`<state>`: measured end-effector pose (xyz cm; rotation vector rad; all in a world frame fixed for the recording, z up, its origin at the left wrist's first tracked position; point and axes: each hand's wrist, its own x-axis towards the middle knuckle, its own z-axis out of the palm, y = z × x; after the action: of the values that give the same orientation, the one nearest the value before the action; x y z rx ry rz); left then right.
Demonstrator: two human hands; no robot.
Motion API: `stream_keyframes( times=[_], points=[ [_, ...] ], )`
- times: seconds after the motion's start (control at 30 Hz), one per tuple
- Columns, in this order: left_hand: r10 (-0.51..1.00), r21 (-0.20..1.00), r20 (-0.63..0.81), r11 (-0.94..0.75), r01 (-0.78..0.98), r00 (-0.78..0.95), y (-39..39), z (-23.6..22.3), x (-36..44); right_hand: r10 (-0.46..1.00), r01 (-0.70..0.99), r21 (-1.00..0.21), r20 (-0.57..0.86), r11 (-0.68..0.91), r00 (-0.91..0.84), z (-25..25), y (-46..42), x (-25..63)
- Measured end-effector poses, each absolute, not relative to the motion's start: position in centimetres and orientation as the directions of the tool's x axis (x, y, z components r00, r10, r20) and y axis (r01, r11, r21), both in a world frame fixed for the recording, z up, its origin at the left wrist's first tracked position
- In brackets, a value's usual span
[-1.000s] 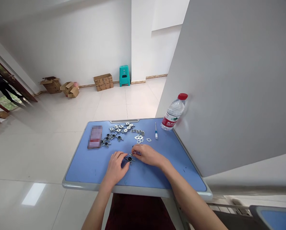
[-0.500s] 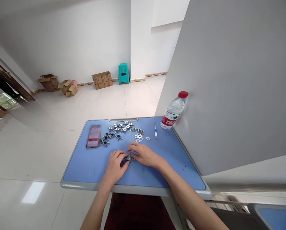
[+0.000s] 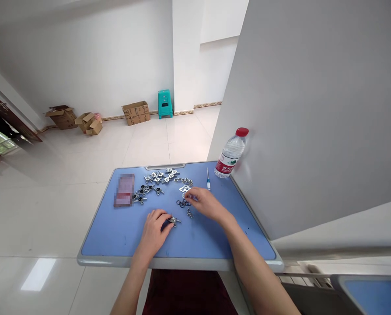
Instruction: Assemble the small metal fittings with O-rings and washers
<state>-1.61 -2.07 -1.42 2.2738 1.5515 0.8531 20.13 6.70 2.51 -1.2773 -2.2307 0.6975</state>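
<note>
Blue desktop (image 3: 99, 240), action at centre: left hand (image 3: 152, 232) closed, pinching small steel flanged bracket (image 3: 173, 221), dark part (image 3: 165, 225) tucked against fingers. Right hand (image 3: 207, 204) open, relaxed, fingertips just beside black rubber O-rings (image 3: 183, 204). Bracket looks light, stiff, slick; best held by flange arms. O-rings soft, springy, easily rolled. More brackets (image 3: 149, 189) toward desktop's far edge.

A bare workroom: tiled floor (image 3: 84, 210), a blue desk (image 3: 97, 236), cardboard boxes (image 3: 136, 113).
</note>
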Motion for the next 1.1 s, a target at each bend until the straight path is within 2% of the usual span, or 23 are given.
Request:
stream_keyframes(
  times=[0.07, 0.27, 0.37, 0.6, 1.1],
  points=[
    [0.914, 0.527, 0.322, -0.39, 0.755, 0.248, -2.1, -1.2, -1.6, 0.925, 0.699, -0.623, 0.115, 0.352, -0.363, 2.6, 7.3, 21.3],
    [0.919, 0.54, 0.323, -0.375, 0.753, 0.226, -2.2, -0.7, -1.4, 0.904, 0.722, -0.603, 0.0, 0.341, -0.427, 2.4, 7.2, 22.0],
    [0.915, 0.541, 0.334, -0.382, 0.749, 0.225, -2.2, -0.8, -1.4, 0.919, 0.769, -0.549, -0.005, 0.327, -0.394, 2.0, 7.1, 21.4],
    [0.916, 0.541, 0.331, -0.381, 0.75, 0.227, -2.1, -0.9, -1.4, 0.926, 0.797, -0.521, -0.032, 0.305, -0.376, 1.3, 7.3, 20.7],
    [0.909, 0.535, 0.353, -0.389, 0.749, 0.22, -2.1, -0.9, -1.4, 0.947, 0.799, -0.558, -0.071, 0.223, -0.314, 1.1, 7.6, 20.9]
  ],
)
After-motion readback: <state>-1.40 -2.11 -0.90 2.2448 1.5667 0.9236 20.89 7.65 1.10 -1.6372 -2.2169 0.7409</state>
